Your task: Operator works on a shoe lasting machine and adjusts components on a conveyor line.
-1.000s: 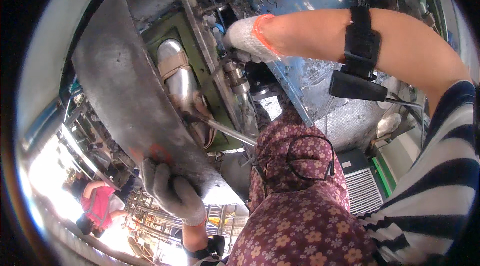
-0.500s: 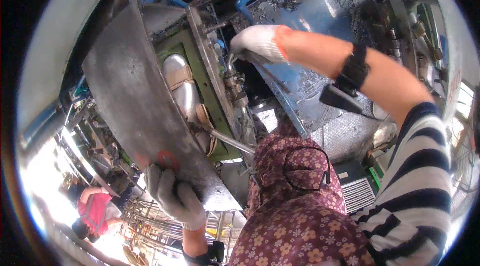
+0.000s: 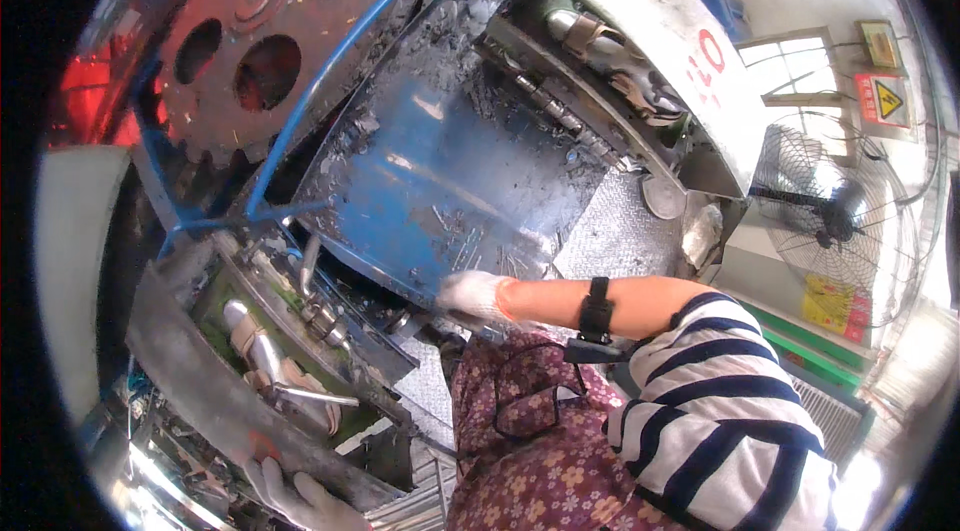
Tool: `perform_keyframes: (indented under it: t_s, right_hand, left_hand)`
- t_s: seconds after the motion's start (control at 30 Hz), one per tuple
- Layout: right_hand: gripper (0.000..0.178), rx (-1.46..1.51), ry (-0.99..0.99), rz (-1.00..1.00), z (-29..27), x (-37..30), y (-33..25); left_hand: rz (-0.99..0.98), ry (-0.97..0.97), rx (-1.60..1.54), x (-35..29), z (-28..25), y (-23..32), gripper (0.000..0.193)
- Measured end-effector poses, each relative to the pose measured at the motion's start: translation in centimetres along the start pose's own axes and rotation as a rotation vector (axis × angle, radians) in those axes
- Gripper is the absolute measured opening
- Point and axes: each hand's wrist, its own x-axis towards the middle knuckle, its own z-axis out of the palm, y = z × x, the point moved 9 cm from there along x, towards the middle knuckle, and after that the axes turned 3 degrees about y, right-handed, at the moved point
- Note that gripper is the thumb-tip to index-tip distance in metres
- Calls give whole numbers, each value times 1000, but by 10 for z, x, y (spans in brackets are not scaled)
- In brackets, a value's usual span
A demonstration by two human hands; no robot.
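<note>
My left hand (image 3: 302, 499), in a white-grey knit glove, lies with fingers stretched out against the curved grey metal panel (image 3: 215, 386) at the lower left. Beside that panel a green frame (image 3: 212, 311) holds silver foot-shaped forms (image 3: 262, 353) with tan straps. A metal rod (image 3: 315, 397) sticks out across them. My right hand (image 3: 470, 293), in a white glove, is at the near edge of a blue metal surface (image 3: 420, 201). Its fingers are curled downward, and what they hold, if anything, is hidden. Left of it, a metal valve fitting (image 3: 325, 321) runs along the frame.
Dark scraps cover parts of the blue surface. A blue tube rail (image 3: 330, 56) crosses in front of a large toothed wheel (image 3: 255, 41). At the upper right stands a similar station with a white panel (image 3: 665, 26). A caged fan (image 3: 835, 206) is at the right.
The view has swung to the right, bringing the wheel and second station in. My right hand has left the metal fitting and come to the blue surface's near edge. My left hand remains at the panel.
</note>
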Motion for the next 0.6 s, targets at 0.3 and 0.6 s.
perform_keyframes:
  t_s: [0.3,0.6]
  right_hand:
    - [39,-73,148,-17,-16,-77,27]
    - [40,181,219,-458,64,-220,-65]
  left_hand:
    - [-107,-13,11,-32,-12,-44,39]
    - [-149,353,-347,-119,-125,-52,34]
